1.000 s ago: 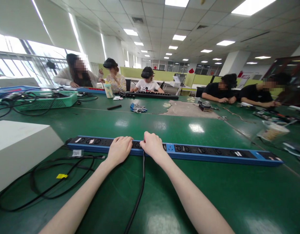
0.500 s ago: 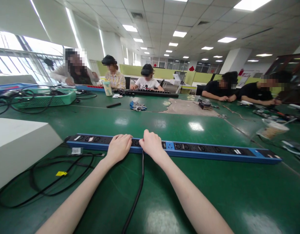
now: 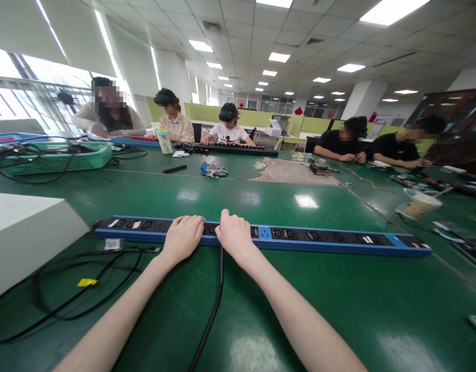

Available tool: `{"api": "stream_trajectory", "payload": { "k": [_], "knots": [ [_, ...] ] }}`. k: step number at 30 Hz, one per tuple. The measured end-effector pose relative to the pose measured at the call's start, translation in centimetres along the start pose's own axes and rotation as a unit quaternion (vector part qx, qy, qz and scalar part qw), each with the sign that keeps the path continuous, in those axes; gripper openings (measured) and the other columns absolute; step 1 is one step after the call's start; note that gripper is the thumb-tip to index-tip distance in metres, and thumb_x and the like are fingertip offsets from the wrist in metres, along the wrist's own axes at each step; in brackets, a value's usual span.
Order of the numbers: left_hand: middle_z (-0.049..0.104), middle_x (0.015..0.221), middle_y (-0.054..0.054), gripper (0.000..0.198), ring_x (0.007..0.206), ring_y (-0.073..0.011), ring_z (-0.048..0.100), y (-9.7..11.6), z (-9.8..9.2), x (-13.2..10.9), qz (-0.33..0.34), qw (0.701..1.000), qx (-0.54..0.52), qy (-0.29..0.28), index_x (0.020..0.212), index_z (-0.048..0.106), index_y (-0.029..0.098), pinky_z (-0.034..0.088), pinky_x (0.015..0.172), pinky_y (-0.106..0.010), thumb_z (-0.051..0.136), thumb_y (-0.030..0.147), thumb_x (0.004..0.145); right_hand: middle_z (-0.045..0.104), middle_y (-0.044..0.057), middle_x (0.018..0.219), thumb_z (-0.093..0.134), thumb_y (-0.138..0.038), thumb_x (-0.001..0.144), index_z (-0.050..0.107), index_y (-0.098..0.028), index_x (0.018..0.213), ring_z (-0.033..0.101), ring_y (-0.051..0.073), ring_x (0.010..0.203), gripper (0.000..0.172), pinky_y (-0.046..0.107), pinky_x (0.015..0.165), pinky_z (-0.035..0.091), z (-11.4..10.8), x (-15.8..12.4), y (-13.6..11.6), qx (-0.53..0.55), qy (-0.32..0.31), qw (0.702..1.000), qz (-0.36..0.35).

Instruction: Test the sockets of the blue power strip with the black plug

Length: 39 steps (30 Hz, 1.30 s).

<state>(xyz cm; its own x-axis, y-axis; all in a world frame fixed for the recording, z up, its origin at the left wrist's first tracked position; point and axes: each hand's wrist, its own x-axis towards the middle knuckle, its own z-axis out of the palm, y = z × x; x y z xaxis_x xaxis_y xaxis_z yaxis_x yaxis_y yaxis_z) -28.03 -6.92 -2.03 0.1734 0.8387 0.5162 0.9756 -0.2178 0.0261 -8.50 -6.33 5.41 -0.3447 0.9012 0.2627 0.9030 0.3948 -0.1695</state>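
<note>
A long blue and black power strip [image 3: 319, 243] lies across the green table in front of me, its several sockets facing up. My left hand [image 3: 184, 235] is closed over the strip left of its middle, fingers on its far edge. Just to the right, my right hand [image 3: 235, 235] is curled in a fist above the sockets. From under that fist a black power cord [image 3: 221, 289] runs down toward me. Its plug end is hidden inside the hand, so I cannot see how it meets the socket.
A loose black cable [image 3: 63, 315] with a yellow tag lies at left, beside a white box [image 3: 25, 227]. Farther back are a green basket [image 3: 56, 163] of cables, a blue-grey glove [image 3: 213, 169] and a cup [image 3: 164, 142]. Several people sit along the table's far side.
The whole view has shifted slightly, so the scene sits a little farther left. Both hands keep the same hold and place on the strip.
</note>
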Motion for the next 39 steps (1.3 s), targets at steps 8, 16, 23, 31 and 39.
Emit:
{"api": "stream_trajectory", "payload": {
  "k": [8, 16, 23, 31, 39],
  "knots": [
    [0.075, 0.106, -0.006, 0.032, 0.102, -0.0242, 0.066, -0.1, 0.2, 0.0, 0.008, 1.0, 0.014, 0.003, 0.11, 0.066, 0.025, 0.041, 0.099, -0.041, 0.034, 0.03, 0.106, 0.076, 0.013, 0.097, 0.053, -0.026, 0.096, 0.056, -0.018, 0.113, 0.076, 0.029, 0.092, 0.019, 0.036, 0.078, 0.054, 0.2, -0.2, -0.1, -0.002, 0.003, 1.0, 0.002],
    [0.075, 0.107, -0.006, 0.032, 0.102, -0.0244, 0.066, 0.1, -0.1, -0.1, 0.009, 1.0, 0.019, 0.004, 0.11, 0.066, 0.025, 0.041, 0.1, -0.041, 0.035, 0.031, 0.106, 0.076, 0.007, 0.097, 0.053, -0.033, 0.096, 0.06, -0.024, 0.102, 0.073, 0.025, 0.089, 0.013, 0.031, 0.074, 0.048, 0.7, 0.5, 1.5, 0.034, -0.008, 0.999, 0.004],
    [0.075, 0.106, -0.007, 0.034, 0.102, -0.0245, 0.066, -0.1, -0.1, 0.0, 0.003, 1.0, 0.01, -0.004, 0.11, 0.067, 0.026, 0.041, 0.1, -0.041, 0.034, 0.032, 0.106, 0.073, 0.001, 0.085, 0.056, -0.037, 0.092, 0.062, -0.025, 0.093, 0.068, 0.02, 0.08, 0.013, 0.027, 0.069, 0.041, -2.2, 0.4, 3.0, 0.121, 0.04, 0.992, 0.005],
    [0.076, 0.107, -0.006, 0.034, 0.103, -0.0239, 0.067, 0.0, 0.0, 0.0, -0.008, 1.0, -0.006, 0.004, 0.11, 0.067, 0.026, 0.041, 0.101, -0.041, 0.034, 0.032, 0.105, 0.072, 0.003, 0.074, 0.056, -0.034, 0.091, 0.062, -0.021, 0.093, 0.064, 0.017, 0.065, 0.014, 0.025, 0.062, 0.041, -9.6, -1.0, 10.3, 0.245, 0.101, 0.964, 0.027],
    [0.076, 0.107, -0.006, 0.035, 0.104, -0.0241, 0.067, 0.1, 0.4, 0.1, -0.01, 1.0, 0.0, 0.003, 0.111, 0.067, 0.026, 0.041, 0.102, -0.041, 0.034, 0.033, 0.105, 0.072, 0.003, 0.07, 0.06, -0.028, 0.087, 0.062, -0.019, 0.087, 0.063, 0.015, 0.06, 0.009, 0.024, 0.058, 0.041, -6.9, -1.8, 17.3, 0.252, 0.019, 0.964, 0.079]
  ]
}}
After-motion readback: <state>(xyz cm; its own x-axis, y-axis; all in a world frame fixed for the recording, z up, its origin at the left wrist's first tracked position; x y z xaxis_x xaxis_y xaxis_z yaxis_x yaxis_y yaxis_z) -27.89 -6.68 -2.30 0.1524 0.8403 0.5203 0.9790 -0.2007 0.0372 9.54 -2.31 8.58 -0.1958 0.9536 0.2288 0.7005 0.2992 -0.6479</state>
